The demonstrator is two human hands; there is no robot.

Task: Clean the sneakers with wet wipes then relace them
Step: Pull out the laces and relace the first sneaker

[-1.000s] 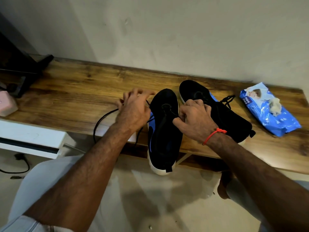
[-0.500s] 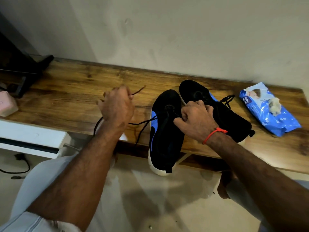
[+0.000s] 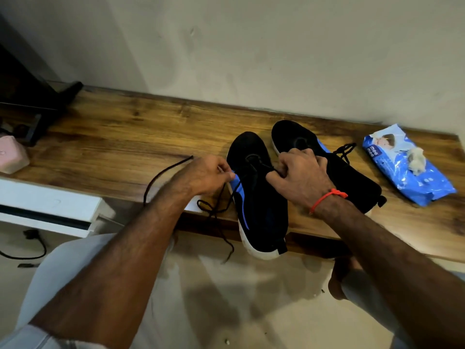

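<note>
Your right hand (image 3: 300, 176) grips the centre-frame sneaker (image 3: 256, 197) steady, so your left hand (image 3: 210, 176) can pinch and thread the lace (image 3: 163, 175).

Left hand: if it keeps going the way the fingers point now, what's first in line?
Probably the nearer sneaker: the left hand, pinching the lace, has its fingertips right at that sneaker's blue side stripe. Depth is unclear; they may already touch.

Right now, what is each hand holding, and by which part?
Left hand pinches the black shoelace partway along. Right hand grips the near sneaker at its lacing area.
</note>
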